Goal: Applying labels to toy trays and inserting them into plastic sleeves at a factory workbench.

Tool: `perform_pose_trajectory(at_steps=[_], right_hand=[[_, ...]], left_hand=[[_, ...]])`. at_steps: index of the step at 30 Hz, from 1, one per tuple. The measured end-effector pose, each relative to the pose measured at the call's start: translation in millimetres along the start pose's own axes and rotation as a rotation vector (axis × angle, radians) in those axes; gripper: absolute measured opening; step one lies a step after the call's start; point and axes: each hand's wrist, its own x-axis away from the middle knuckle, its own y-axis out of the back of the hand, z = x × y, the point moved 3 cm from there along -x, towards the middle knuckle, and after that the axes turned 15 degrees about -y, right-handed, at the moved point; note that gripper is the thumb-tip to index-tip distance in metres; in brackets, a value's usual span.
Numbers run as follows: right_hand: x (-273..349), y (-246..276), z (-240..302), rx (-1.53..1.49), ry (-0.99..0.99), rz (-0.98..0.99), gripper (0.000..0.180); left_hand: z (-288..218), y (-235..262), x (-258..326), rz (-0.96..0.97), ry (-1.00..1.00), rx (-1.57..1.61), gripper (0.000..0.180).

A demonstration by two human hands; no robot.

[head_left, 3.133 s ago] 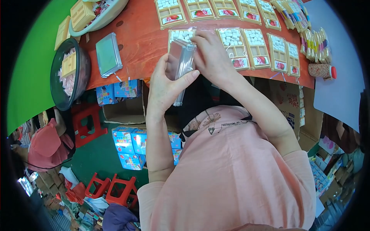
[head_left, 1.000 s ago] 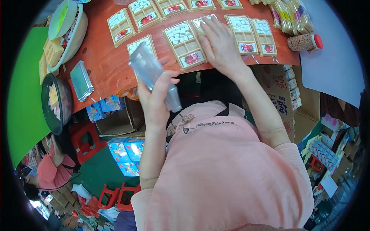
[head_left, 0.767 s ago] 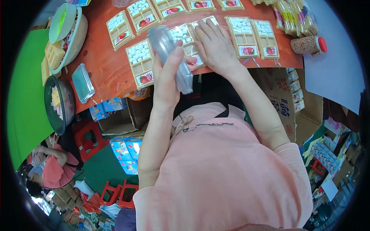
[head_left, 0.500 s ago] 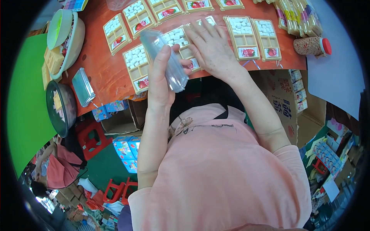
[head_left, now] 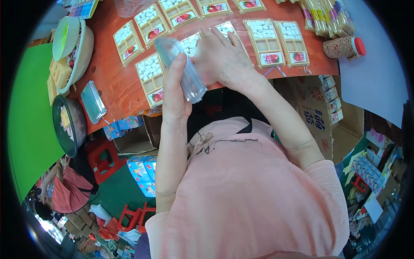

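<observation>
A stack of clear plastic lids (head_left: 193, 84) stands tilted in my left hand (head_left: 174, 88), the thumb lying along its near side. Just right of it is my right hand (head_left: 230, 62), fingers stretched out and partly smeared by motion, over two beige compartment trays. One of those, a tray with white pieces (head_left: 189, 44), is half hidden behind the hand and the lids; another tray (head_left: 226, 27) shows past the fingertips. To the left lies a similar tray (head_left: 152, 82) with white pieces and a strawberry-picture card.
More filled trays (head_left: 264, 45) stand in rows across the red table (head_left: 113, 93). At the left are another lid stack (head_left: 93, 101), a pale basin (head_left: 88, 47) and a dark bowl (head_left: 79, 125). A red-capped jar (head_left: 340, 48) and bundled packets (head_left: 321, 19) are at the right.
My right hand has shifted left from the tray toward the lid stack in my left hand. The left hand keeps its hold, and the whole view has shifted slightly.
</observation>
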Motion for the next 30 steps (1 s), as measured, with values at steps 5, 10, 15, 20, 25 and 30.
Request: perform_pose_trajectory(at_steps=[5,10,15,20,25,30], right_hand=[[2.6,-3.5,-3.7,-0.068,0.099,-0.038,0.043],[-3.4,8.6,-6.7,-0.231,0.054,-0.01,0.035],[-2.0,64.9,8.7,-1.061,-0.208,0.511,0.023],[-0.4,66.9,20.7,-1.404,-0.321,0.935,0.014],[4.6,55.9,0.0,-1.539,-0.387,1.013,0.018],[0.0,67.0,-19.4,-1.618,-0.532,0.817,0.019]], left_hand=[[1.2,-1.3,-1.0,0.007,-0.014,-0.03,0.052],[-4.9,2.2,-1.0,0.004,-0.014,-0.005,0.051],[-14.8,-4.4,7.2,-0.031,-0.123,0.113,0.054],[-18.8,-10.9,6.0,0.162,-0.087,0.129,0.052],[-23.0,-32.4,-0.7,0.281,-0.072,0.048,0.053],[-25.1,-56.6,-22.9,0.264,-0.181,-0.112,0.053]])
